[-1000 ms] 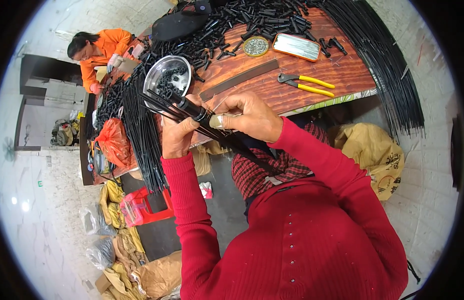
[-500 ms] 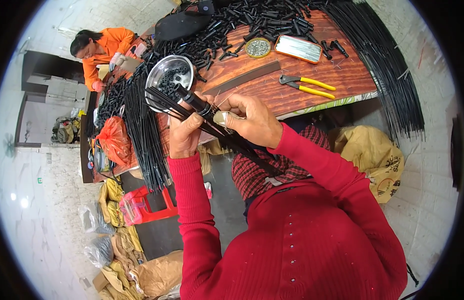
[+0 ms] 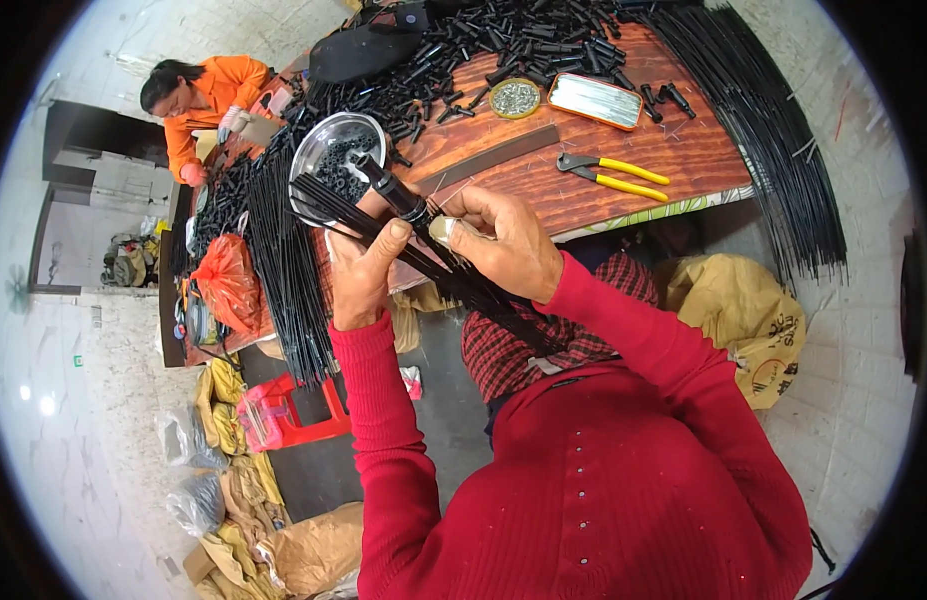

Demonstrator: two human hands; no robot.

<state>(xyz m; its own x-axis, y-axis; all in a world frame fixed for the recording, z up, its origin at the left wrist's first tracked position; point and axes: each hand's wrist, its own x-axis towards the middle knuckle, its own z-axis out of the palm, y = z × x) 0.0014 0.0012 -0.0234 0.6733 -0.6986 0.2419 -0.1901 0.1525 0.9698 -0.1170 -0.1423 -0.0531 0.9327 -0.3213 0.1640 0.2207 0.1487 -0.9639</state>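
Left hand (image 3: 363, 275): wrapped round the black rods (image 3: 461, 285), thumb pressing along them.
Right hand (image 3: 503, 240): just beside it, thumb and fingers bent in at the collared tube (image 3: 386, 184); can't tell whether they grip it.
Rods: slanting from over the table edge (image 3: 573, 228) down to the lap; upper ends splayed. Probably light, springy, prone to fanning out; hold mid-bundle.
Tube: between the hands, upper end toward the metal bowl (image 3: 295, 168). Looks light, rigid, smooth, may twist; grip just below the collar.
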